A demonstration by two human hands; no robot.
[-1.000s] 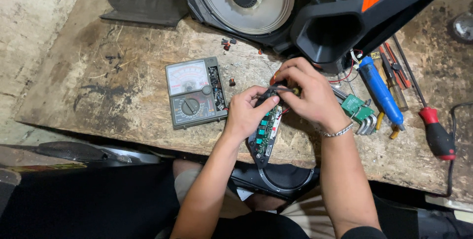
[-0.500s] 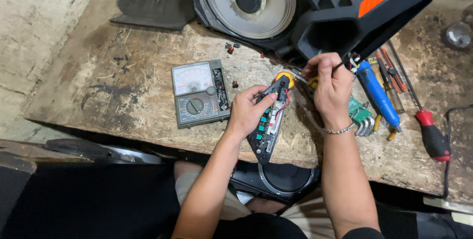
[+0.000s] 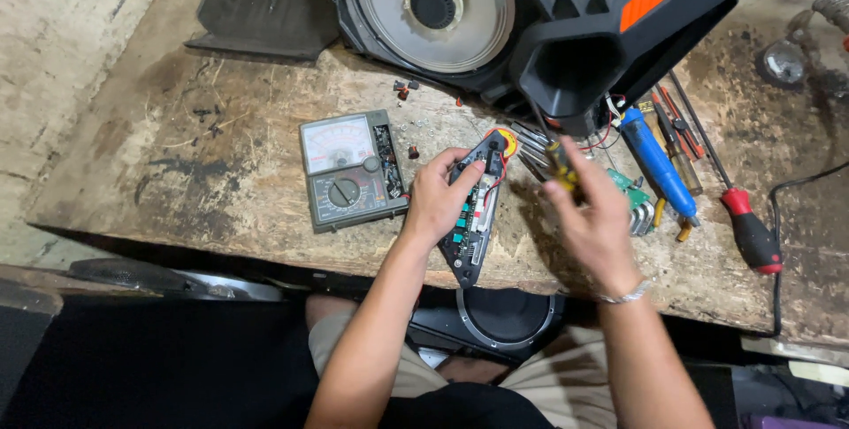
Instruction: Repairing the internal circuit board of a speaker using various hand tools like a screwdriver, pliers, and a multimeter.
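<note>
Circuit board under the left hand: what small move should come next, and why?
Probably bring the screwdriver in the right hand down to the circuit board. The left hand already steadies the board on the bench, while the blurred tool tip hangs above and to the right of it.

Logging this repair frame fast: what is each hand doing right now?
Left hand: closed on the black circuit board, holding it on the workbench.
Right hand: closed on a yellow-handled tool, blurred.
</note>
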